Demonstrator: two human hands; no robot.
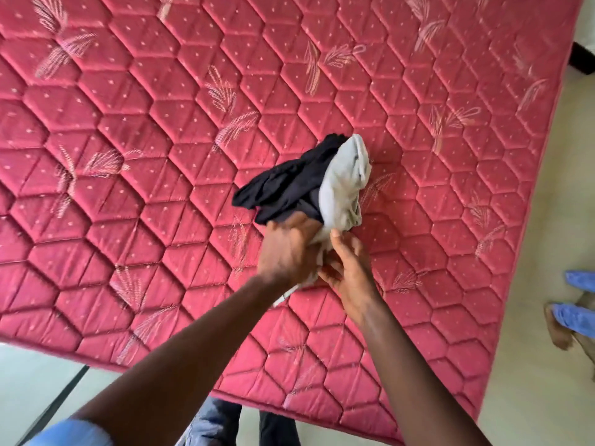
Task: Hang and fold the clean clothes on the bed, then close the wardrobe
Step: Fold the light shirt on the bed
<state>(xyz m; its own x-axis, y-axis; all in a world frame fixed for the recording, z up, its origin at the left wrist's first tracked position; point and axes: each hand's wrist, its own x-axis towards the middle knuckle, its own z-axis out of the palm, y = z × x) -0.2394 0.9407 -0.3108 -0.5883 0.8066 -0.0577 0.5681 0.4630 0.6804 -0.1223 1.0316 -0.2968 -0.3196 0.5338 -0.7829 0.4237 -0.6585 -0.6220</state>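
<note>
A blue sleeve (70,432) shows at the lower left corner, and the bare left arm reaches from it across the red quilted mattress (128,188). The left hand (289,249), back up, curls into the near end of a crumpled bundle near the mattress's middle, made up of a dark garment (286,185) beside a pale grey garment (344,188). The right hand (349,268), touching the left, grips the pale cloth with its thumb raised. The left fingertips are hidden. Feet in blue covers (576,313) are cut off at the right edge.
</note>
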